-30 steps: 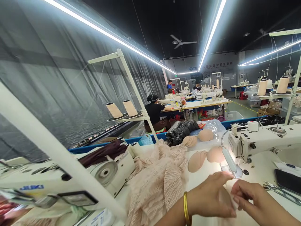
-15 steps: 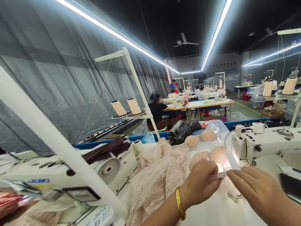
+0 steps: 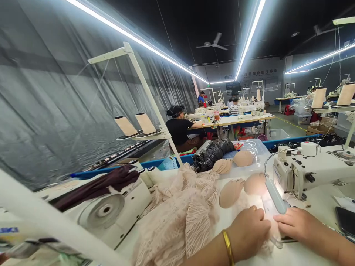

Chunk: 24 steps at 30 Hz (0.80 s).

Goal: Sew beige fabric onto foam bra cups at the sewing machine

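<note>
My left hand [image 3: 251, 231], wearing a gold bracelet and a ring, is closed with its fingertips on a pale, sheer fabric piece [image 3: 273, 225]. Opposite it, my right hand [image 3: 301, 223] bends its fingers onto the same piece; its thumb is hidden. Both hands are just in front of the sewing machine [image 3: 294, 173], whose needle area is partly screened by a grey lamp bar [image 3: 276, 197]. Beige bra cups [image 3: 231, 192] lie on the table beyond my left hand, with another cup [image 3: 255, 184] beside the lamp.
Beige lace [image 3: 172, 218] is heaped to the left, next to a second machine [image 3: 111, 218] draped with dark cloth [image 3: 100, 186]. A thread stand [image 3: 146, 88] rises there. Black plastic [image 3: 213, 157] and more cups [image 3: 242, 158] lie at the back. A phone [image 3: 346, 220] rests at right.
Both hands have moved lower, toward me, and the whitish strip stretched between them no longer shows clearly. The camera view has shifted slightly.
</note>
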Motion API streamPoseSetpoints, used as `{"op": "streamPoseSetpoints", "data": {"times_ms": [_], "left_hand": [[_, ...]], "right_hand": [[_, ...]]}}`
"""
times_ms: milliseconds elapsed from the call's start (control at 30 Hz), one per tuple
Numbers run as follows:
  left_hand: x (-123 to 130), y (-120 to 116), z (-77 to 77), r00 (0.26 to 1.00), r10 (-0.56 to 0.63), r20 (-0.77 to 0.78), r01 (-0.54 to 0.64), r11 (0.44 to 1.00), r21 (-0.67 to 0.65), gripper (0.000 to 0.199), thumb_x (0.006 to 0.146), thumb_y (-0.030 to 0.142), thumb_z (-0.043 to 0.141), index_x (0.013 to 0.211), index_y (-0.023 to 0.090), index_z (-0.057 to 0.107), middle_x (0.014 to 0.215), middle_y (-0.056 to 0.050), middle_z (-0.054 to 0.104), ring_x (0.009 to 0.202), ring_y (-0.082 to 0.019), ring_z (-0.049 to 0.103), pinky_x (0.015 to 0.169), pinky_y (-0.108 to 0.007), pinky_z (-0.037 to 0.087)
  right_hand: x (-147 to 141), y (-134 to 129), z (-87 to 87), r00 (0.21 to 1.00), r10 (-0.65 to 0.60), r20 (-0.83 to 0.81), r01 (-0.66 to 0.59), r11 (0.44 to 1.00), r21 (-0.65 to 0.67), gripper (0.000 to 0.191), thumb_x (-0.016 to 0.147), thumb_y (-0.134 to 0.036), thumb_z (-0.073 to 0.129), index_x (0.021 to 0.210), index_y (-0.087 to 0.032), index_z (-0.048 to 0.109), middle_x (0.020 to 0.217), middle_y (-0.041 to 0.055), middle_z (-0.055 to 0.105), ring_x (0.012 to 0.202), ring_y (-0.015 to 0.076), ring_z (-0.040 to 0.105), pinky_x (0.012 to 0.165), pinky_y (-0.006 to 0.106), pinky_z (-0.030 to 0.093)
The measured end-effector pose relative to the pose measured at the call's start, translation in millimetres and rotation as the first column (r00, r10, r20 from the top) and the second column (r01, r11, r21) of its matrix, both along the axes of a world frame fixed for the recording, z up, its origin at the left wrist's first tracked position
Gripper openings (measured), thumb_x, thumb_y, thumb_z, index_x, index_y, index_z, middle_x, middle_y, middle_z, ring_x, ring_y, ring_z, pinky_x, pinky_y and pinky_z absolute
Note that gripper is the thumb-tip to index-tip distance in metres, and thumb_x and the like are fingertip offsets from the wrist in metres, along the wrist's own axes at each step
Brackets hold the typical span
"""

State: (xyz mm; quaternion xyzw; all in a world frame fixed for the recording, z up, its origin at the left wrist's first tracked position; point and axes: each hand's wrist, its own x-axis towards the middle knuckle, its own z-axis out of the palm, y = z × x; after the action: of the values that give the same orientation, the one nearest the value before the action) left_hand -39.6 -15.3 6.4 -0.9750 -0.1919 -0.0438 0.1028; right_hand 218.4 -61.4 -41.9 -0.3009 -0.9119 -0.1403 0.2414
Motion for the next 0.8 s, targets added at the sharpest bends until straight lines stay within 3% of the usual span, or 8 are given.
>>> {"op": "streamPoseSetpoints", "data": {"times_ms": [100,200,300,500,667,800], "left_hand": [[9.7,-2.6,-14.1,0.991,0.014,0.130,-0.023,0.998,0.065,0.037,0.099,0.039,0.072,0.072,0.021,0.053,0.078,-0.003,0.057,0.073,-0.022,0.054,0.062,-0.035,0.036],[14.7,-5.3,-25.6,0.970,-0.087,0.228,0.052,0.986,0.156,0.033,0.095,0.030,0.074,0.073,0.021,0.051,0.080,-0.003,0.056,0.077,-0.021,0.055,0.067,-0.037,0.040],[15.9,-5.2,-32.0,0.957,-0.135,0.255,0.083,0.975,0.204,0.028,0.093,0.021,0.070,0.074,0.022,0.049,0.077,-0.001,0.053,0.073,-0.020,0.051,0.066,-0.037,0.038],[13.1,-7.8,-32.3,0.952,-0.052,0.301,0.024,0.995,0.094,0.012,0.089,0.018,0.066,0.086,0.021,0.054,0.083,-0.003,0.056,0.075,-0.021,0.048,0.073,-0.037,0.043],[12.9,-8.1,-30.3,0.936,-0.058,0.348,0.040,0.998,0.056,0.007,0.090,0.018,0.063,0.090,0.020,0.057,0.083,-0.003,0.054,0.074,-0.021,0.046,0.071,-0.037,0.042],[14.6,-6.5,-29.9,0.930,-0.062,0.363,0.046,0.998,0.053,0.008,0.091,0.018,0.062,0.087,0.020,0.055,0.083,-0.003,0.053,0.074,-0.021,0.046,0.071,-0.036,0.041]], "right_hand": [[6.9,-5.5,5.1,0.997,-0.070,0.012,0.071,0.991,-0.116,0.029,0.107,-0.005,0.042,0.111,-0.023,0.064,0.116,0.0067,0.075,0.097,0.0209,0.066,0.079,0.032,0.049],[8.0,-13.5,10.0,0.989,-0.141,0.039,0.146,0.961,-0.237,0.029,0.103,-0.003,0.044,0.104,-0.024,0.063,0.098,0.0041,0.068,0.088,0.0210,0.062,0.071,0.030,0.045],[8.9,-18.5,13.5,0.989,-0.148,0.030,0.150,0.956,-0.250,0.033,0.102,-0.002,0.041,0.102,-0.025,0.064,0.090,0.0027,0.061,0.081,0.0203,0.057,0.067,0.030,0.041],[11.9,-19.5,12.6,0.991,-0.114,0.068,0.129,0.940,-0.315,0.033,0.102,0.001,0.041,0.108,-0.024,0.062,0.095,0.0025,0.060,0.084,0.0202,0.057,0.068,0.030,0.039],[12.0,-21.0,8.4,0.992,-0.105,0.075,0.124,0.937,-0.326,0.034,0.106,-0.002,0.038,0.114,-0.023,0.062,0.098,0.0028,0.061,0.085,0.0198,0.058,0.069,0.031,0.040],[11.4,-22.8,8.3,0.992,-0.112,0.055,0.124,0.937,-0.325,0.033,0.106,-0.002,0.038,0.108,-0.023,0.063,0.096,0.0030,0.061,0.084,0.0197,0.057,0.069,0.031,0.042]]}}
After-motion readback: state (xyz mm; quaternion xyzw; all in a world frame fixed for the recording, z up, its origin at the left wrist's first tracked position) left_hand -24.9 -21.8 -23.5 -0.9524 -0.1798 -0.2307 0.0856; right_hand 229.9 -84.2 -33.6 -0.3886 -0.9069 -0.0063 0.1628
